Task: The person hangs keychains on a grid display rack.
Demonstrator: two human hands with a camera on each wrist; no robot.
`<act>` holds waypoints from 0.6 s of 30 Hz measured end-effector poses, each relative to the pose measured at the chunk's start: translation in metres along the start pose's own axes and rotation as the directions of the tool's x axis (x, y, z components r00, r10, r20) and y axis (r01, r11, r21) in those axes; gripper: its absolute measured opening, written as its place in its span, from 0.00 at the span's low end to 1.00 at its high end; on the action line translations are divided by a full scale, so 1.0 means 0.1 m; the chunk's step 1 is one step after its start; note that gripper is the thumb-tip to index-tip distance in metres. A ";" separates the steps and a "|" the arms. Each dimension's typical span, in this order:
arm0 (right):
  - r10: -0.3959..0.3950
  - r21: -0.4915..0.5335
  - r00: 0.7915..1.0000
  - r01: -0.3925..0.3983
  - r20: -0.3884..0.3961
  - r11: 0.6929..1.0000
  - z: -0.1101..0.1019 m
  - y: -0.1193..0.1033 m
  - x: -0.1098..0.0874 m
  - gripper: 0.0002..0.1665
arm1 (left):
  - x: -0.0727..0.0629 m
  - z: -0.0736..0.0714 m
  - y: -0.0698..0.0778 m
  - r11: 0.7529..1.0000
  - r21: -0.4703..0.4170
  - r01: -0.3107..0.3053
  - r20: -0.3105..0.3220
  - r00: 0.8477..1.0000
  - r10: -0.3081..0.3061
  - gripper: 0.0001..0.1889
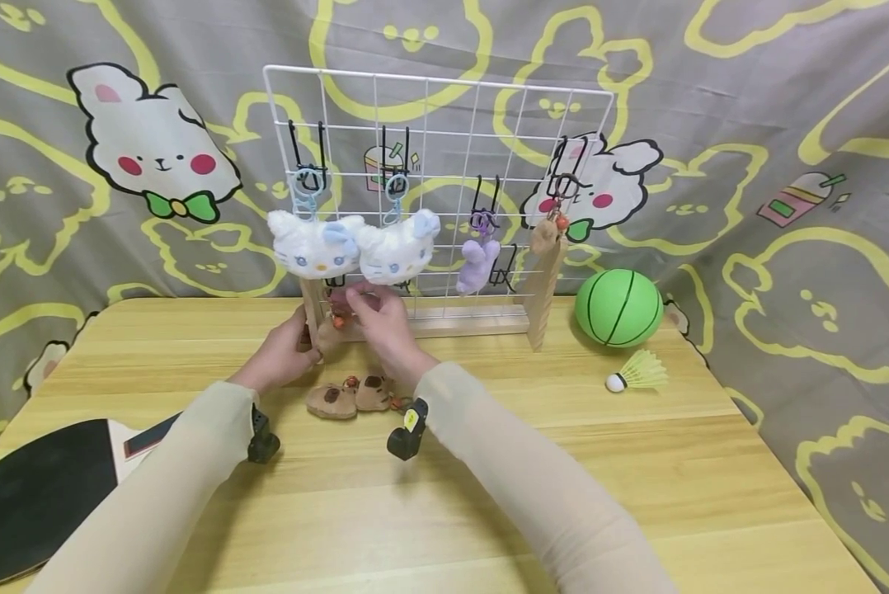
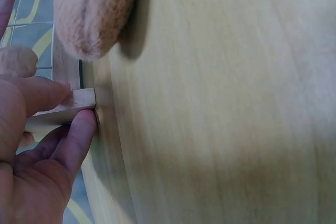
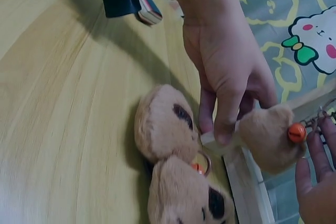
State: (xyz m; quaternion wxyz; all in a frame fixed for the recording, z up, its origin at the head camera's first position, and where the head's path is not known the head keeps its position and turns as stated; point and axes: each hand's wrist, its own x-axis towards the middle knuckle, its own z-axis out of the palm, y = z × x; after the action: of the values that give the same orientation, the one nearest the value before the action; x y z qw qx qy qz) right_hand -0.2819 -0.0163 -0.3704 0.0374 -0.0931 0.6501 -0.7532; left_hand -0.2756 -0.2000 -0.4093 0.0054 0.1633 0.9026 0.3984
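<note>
My left hand (image 1: 284,355) grips the wooden foot (image 2: 81,98) at the left end of the white wire rack (image 1: 444,81), thumb on one side and fingers on the other. A small brown plush keychain (image 3: 268,139) with an orange bell (image 3: 296,132) hangs low on the rack beside it. My right hand (image 1: 385,326) pinches this keychain's ring and chain at a lower hook, which the fingers partly hide. Two more brown plush keychains (image 1: 331,401) lie on the table (image 1: 563,462) in front of the rack, between my wrists.
Above my hands hang two white cat plush keychains (image 1: 314,247). Farther right on the rack are a purple plush keychain (image 1: 477,264) and a brown one (image 1: 544,237). A green ball (image 1: 618,308) and a shuttlecock (image 1: 637,373) sit right; a black paddle (image 1: 44,495) lies left.
</note>
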 end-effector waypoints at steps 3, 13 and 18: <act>0.006 -0.038 1.000 -0.006 0.007 0.999 -0.08 0.02 -0.01 0.17 | -0.01 0.00 0.01 1.000 0.011 -0.001 -0.002 1.000 0.001 0.43; 0.022 -0.329 0.985 0.037 0.174 0.944 -0.42 0.10 -0.18 0.14 | 0.01 0.00 0.03 0.999 0.000 0.038 0.027 0.999 -0.038 0.41; 0.091 -0.497 0.944 0.084 0.316 0.864 -0.50 0.22 -0.31 0.14 | 0.00 0.00 0.06 0.999 0.001 0.039 0.028 0.999 -0.039 0.42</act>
State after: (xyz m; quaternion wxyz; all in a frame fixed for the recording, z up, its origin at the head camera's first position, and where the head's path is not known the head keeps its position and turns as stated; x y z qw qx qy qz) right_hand -0.2626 0.0344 -0.4013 0.1211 -0.2227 0.8087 -0.5308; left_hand -0.2744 -0.1962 -0.4053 0.0260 0.1511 0.9054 0.3958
